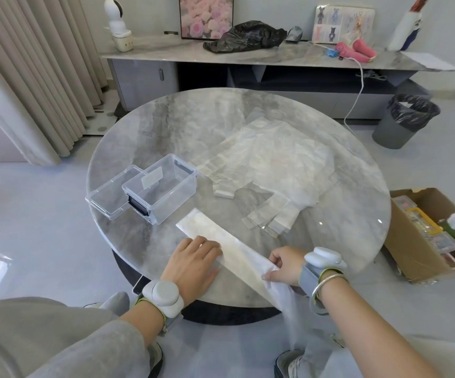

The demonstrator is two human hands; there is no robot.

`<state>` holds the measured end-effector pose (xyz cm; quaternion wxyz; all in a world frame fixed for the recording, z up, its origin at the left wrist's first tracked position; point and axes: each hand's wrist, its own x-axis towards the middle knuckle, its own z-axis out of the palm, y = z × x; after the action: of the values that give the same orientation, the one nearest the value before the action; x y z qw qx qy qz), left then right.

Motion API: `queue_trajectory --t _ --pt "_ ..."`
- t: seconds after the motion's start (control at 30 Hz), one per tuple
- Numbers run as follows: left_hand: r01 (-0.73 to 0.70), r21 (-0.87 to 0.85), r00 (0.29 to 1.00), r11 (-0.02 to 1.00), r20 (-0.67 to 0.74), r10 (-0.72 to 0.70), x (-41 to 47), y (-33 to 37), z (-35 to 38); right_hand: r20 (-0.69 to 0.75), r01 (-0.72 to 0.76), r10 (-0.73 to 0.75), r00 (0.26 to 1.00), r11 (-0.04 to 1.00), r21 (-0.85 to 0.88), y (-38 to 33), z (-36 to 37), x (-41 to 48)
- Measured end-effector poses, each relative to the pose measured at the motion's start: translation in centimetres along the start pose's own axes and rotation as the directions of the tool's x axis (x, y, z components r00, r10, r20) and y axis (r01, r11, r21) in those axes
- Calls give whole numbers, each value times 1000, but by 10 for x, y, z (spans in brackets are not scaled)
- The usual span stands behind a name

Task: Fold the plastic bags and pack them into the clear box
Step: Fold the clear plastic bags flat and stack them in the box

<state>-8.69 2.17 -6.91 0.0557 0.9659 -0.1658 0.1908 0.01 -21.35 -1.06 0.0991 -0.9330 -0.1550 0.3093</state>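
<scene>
A translucent plastic bag folded into a long narrow strip [210, 230] lies diagonally on the near part of the round marble table [166, 126]. My left hand [196, 263] presses flat on the strip's middle. My right hand [286, 266] pinches the strip near the table's front edge, and the rest of the bag hangs over that edge. A pile of flat translucent bags [270, 165] is spread over the table's right half. The clear box [163, 186] stands open at the left, with its lid [109, 196] lying beside it.
A cardboard carton [422, 241] with mixed items stands on the floor at right. A grey bin [403, 121] with a black liner is behind it. The sideboard [248, 61] at the back holds a black bag, a picture and pink objects. Curtains hang at left.
</scene>
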Motion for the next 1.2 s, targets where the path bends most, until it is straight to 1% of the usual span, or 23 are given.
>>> queue_trajectory --t 0.07,0.13,0.2,0.3,0.37,0.4,0.43,0.53,0.67,0.73,0.77,0.9,1.0,1.03,1.1,1.17,1.2 --pt "55 19 998 998 -36 -54 3 -1 0 -22 -44 47 999 993 113 4 5 1" --pt "106 11 994 994 -34 -106 2 -1 -2 -71 -90 110 991 968 235 6 8 2" --pt "127 -23 992 992 -8 -128 1 -1 -5 -100 -110 164 981 906 408 -1 13 3" --pt "78 -50 996 996 43 -76 -2 3 -11 -112 -92 213 971 759 644 -24 27 5" --pt "55 -56 997 997 56 -52 -1 7 -14 -69 -81 225 972 596 799 -38 34 5" --pt "59 -54 997 997 44 -57 -1 8 -16 -30 -84 208 978 515 853 -45 35 3" --pt "64 -53 998 997 25 -63 0 8 -17 6 -90 186 982 450 889 -50 36 2" --pt "39 -66 998 997 -41 -42 4 7 -20 49 -107 179 983 329 938 -58 36 -2" --pt "-5 -73 993 997 -119 -4 1 5 -14 52 -98 183 982 253 962 -61 38 -8" --pt "-7 -57 988 998 -154 -2 0 2 -8 54 -100 185 981 252 962 -61 40 -12" --pt "-7 -57 986 998 -166 -2 -1 0 -6 60 -110 187 980 268 957 -61 42 -15" --pt "7 -55 985 998 -171 -16 3 -5 -2 74 -131 158 985 395 909 -59 52 -27" --pt "45 -88 987 995 -147 -57 8 -6 -3 31 -96 140 990 485 869 -58 55 -34" --pt "54 -96 988 994 -138 -67 9 -6 -4 -4 -70 144 990 503 861 -59 54 -37" --pt "62 -104 990 993 -120 -75 9 -6 -5 -123 15 157 980 561 828 -60 51 -42" --pt "69 -108 992 992 -97 -80 8 -5 -5 -270 120 145 952 634 764 -62 44 -48" --pt "69 -105 993 992 -91 -79 7 -5 -5 -332 180 120 936 645 742 -64 40 -52"
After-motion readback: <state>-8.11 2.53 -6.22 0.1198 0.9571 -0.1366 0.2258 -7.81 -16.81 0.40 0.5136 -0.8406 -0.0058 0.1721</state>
